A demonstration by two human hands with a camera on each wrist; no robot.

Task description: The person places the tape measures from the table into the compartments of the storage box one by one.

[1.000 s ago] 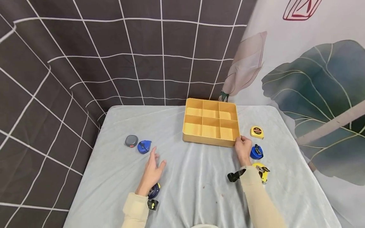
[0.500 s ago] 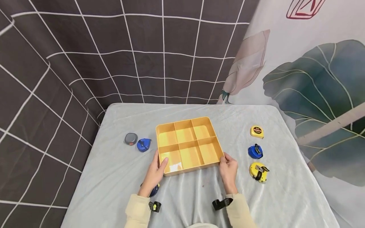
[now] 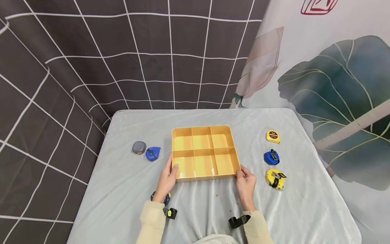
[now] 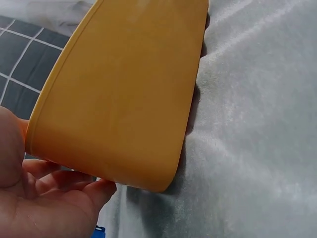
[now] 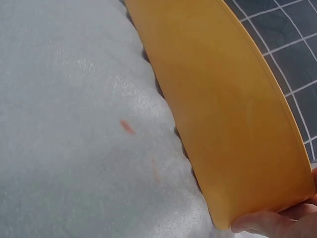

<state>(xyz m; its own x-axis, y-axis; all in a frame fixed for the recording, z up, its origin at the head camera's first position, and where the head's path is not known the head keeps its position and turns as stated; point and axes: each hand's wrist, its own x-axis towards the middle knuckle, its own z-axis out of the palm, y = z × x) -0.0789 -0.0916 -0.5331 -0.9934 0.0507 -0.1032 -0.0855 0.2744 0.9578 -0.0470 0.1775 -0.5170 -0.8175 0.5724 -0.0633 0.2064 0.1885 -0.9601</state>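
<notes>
A yellow box (image 3: 207,177) with two rows of three compartments sits at mid-table, and no contents show in it. My left hand (image 3: 166,179) grips its front left corner, thumb over the rim and fingers against the outer side. At the front right corner my right hand (image 3: 246,184) pinches the rim and wall. Both wrist views show the plain front wall (image 4: 124,109) close up, its lower edge at the grey cloth. A dark blue and yellow tape measure (image 3: 167,199) is partly hidden beneath my left wrist.
Left of the box lie a grey tape measure (image 3: 139,147) and a blue one (image 3: 152,154). Along the right are a small yellow tape measure (image 3: 272,136), a blue one (image 3: 271,157) and a larger yellow one (image 3: 275,179). Dark gridded cloth (image 3: 155,67) hangs behind the table.
The box has come from the back right to the middle, nearer me, then turned straight. My left hand, free a second ago, now holds it too; my right hand kept its corner.
</notes>
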